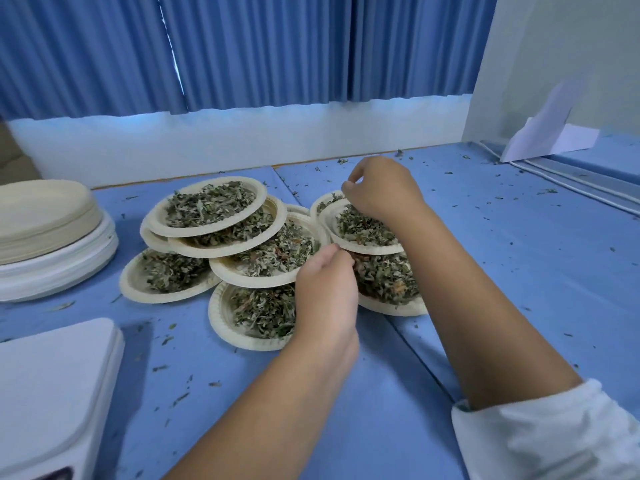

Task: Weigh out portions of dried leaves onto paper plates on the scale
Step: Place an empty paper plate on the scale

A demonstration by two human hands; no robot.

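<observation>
White sleeve (540, 431) cuffs the right forearm closest to me, and at the lower left sits the scale (52, 382), a smooth white slab with rounded corners and nothing on its platform. The right hand (381, 188) hovers over the topmost plate on the right of the heap, fingers bunched and thumb meeting forefinger in a small loop; whether anything is pinched there I cannot tell. The left hand (325, 296) is curled too, its fingertips at the rim of a middle plate, and its hold is hidden from me. Between and around both hands lie the paper plates (221, 251), shallow, cream and crimped at the rim, overlapping in a loose pile mid-table, each heaped with dried leaves (207, 206), grey-green, crumpled and flaky, with a few rusty bits. Crumbs (547, 191) of leaf speckle the blue table cover (519, 271). To the left rises a stack of empty plates (41, 216). A white cord (571, 181) runs along the right, and a pleated blue curtain (277, 46) hangs behind.
</observation>
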